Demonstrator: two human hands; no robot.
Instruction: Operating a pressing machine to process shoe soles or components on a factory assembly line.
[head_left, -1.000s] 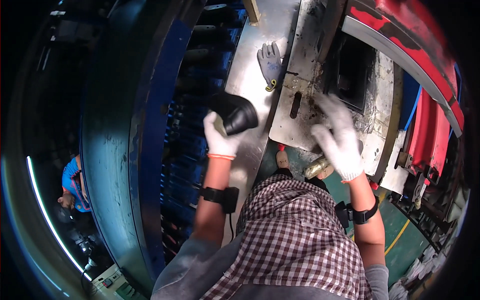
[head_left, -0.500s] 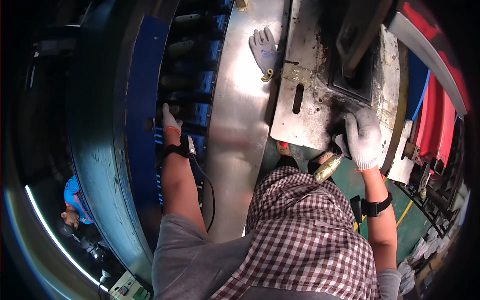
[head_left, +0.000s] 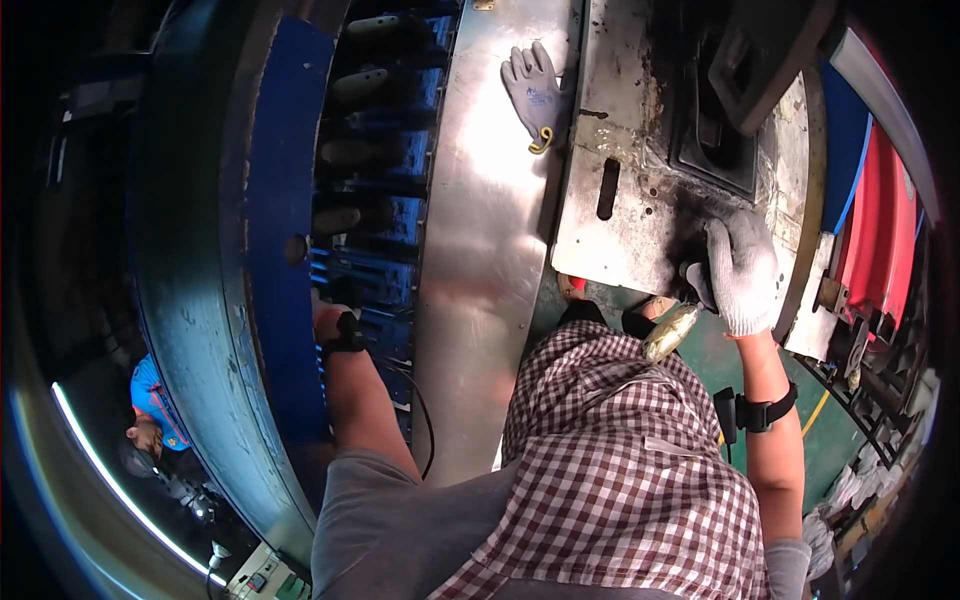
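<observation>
My left hand [head_left: 325,314], partly gloved, reaches in beside the blue beam [head_left: 285,180] at a row of dark rack slots. Its fingers are hidden in shadow there. Pale shoe-last-like shapes [head_left: 360,85] sit in the slots ahead of it. At the near edge of a stained metal plate [head_left: 600,240], my right hand [head_left: 748,270], in a white knit glove, is curled closed. A tool with a yellowish, wrapped-looking handle [head_left: 672,333] sticks out from beneath its thumb side. The tool's other end is hidden by the hand and shadow.
A loose grey glove [head_left: 532,92] lies on the shiny metal ledge [head_left: 470,300] between rack and plate. A dark machine arm [head_left: 765,65] stands over the plate. A red part [head_left: 880,240] is at right. Another person in a blue shirt [head_left: 155,400] is far left.
My left hand has drawn back toward me along the rack and is now mostly hidden beside the blue beam. My right hand has shifted slightly right with the tool; the view has turned a little.
</observation>
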